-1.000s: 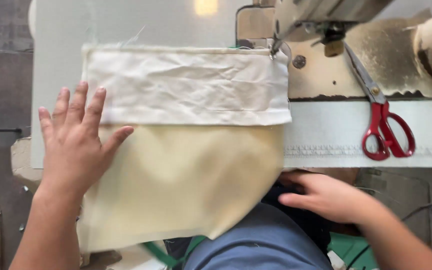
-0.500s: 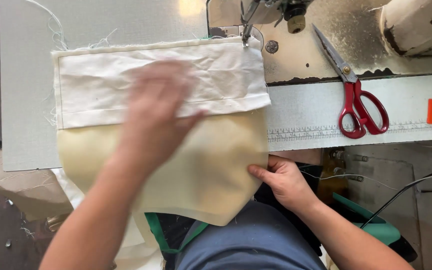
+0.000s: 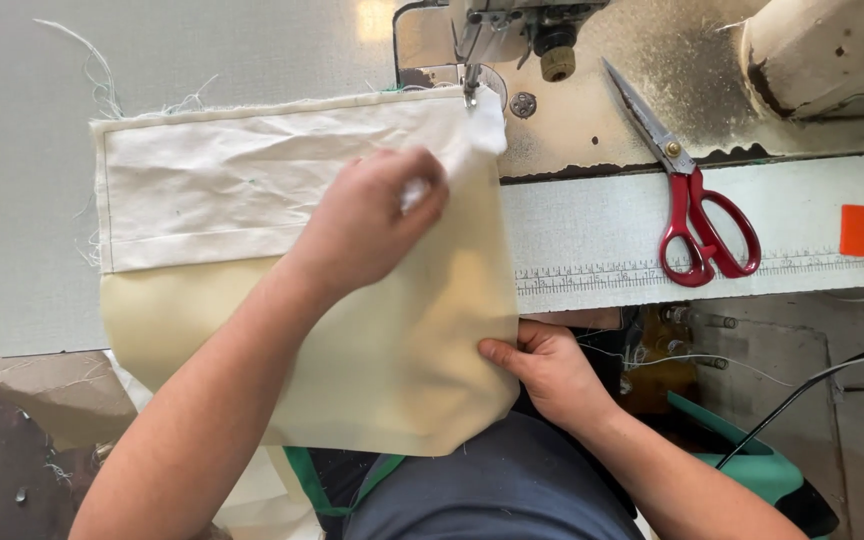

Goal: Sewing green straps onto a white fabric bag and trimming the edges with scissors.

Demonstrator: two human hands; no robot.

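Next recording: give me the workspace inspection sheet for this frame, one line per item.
Surface: grey sewing table with a white ruled strip along its front edge.
Job's things: cream fabric piece with a white folded band, its top right corner under the sewing machine needle.
Clutter: red-handled scissors, orange tag, loose threads.
Grips: left hand pinches the white band near the needle; right hand holds the fabric's right edge.
Cables: black cable at lower right.
Surroundings: sewing machine body, green chair part.
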